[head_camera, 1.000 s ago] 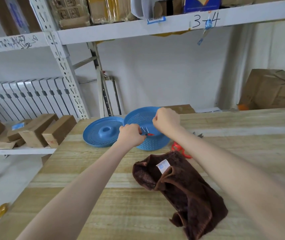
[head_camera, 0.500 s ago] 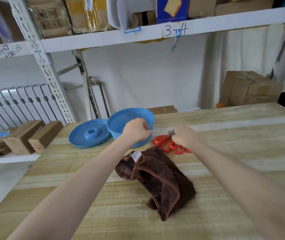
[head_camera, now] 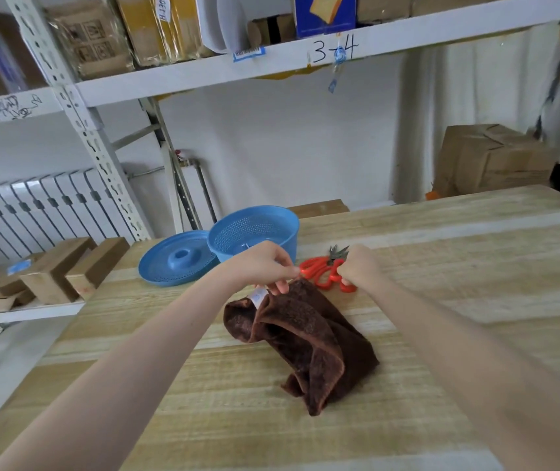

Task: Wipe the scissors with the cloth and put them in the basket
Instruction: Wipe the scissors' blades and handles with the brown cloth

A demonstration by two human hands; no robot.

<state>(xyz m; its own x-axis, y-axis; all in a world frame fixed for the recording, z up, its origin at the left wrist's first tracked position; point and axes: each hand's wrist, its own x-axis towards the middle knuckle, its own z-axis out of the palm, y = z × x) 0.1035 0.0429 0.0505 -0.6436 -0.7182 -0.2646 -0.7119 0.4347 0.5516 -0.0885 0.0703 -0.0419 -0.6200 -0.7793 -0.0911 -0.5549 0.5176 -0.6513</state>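
One lid: laid flat on table, just left of basket.
Left hand: fingers curled, top edge of crumpled cloth pinched.
Scissors: red-handled, laid on table, right of basket, beyond cloth.
Right hand: curled round scissors handles.

Bare forearms; left hand and right hand seemingly bare.

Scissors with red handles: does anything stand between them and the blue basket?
Nothing visible does. The scissors lie just right of the basket, whose lid lies off to its left. The left hand, pinching the cloth, is at the basket's near side.
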